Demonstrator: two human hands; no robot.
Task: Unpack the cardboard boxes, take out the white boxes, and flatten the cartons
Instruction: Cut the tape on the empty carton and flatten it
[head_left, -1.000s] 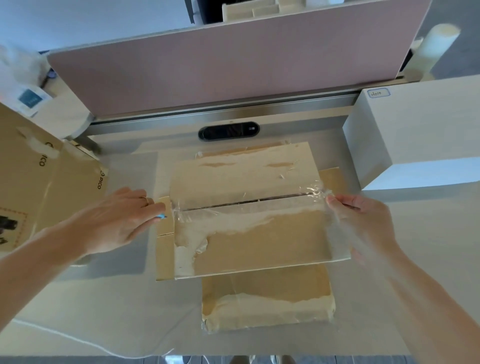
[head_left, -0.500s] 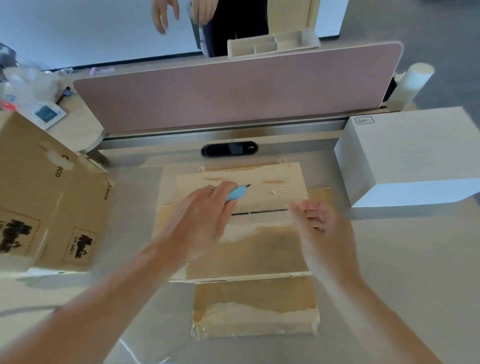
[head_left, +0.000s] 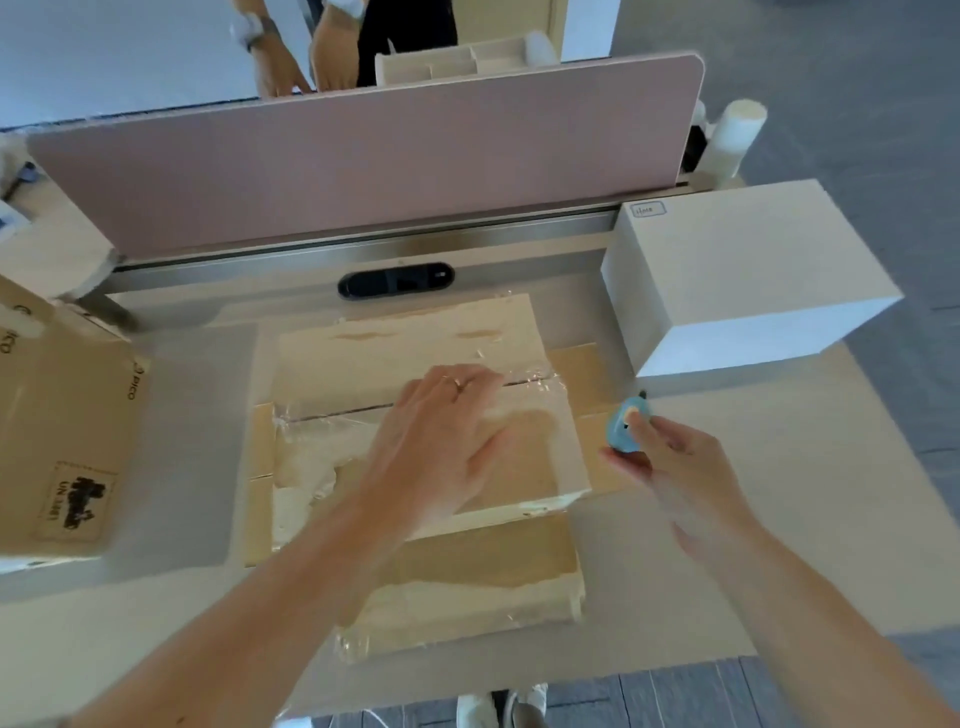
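A brown taped carton (head_left: 405, 353) lies on the desk in front of me, its top flaps shut and covered with clear tape along the seam. My left hand (head_left: 447, 436) rests flat on the top near the seam, fingers spread. My right hand (head_left: 670, 457) pinches a small light-blue cutter (head_left: 626, 428) just off the carton's right edge. A white box (head_left: 748, 275) stands at the right. Another brown carton (head_left: 57, 436) with printed labels sits at the left edge.
A pink divider panel (head_left: 363, 166) and a metal rail with a black socket (head_left: 395, 280) close off the back of the desk. Behind the divider stands another person (head_left: 332, 47), next to a beige organiser tray (head_left: 447, 65). A white roll (head_left: 732, 135) stands at the back right.
The blue cutter has passed from my left hand to my right hand, which drew back to the carton's right side. My left hand now lies flat on the carton top.
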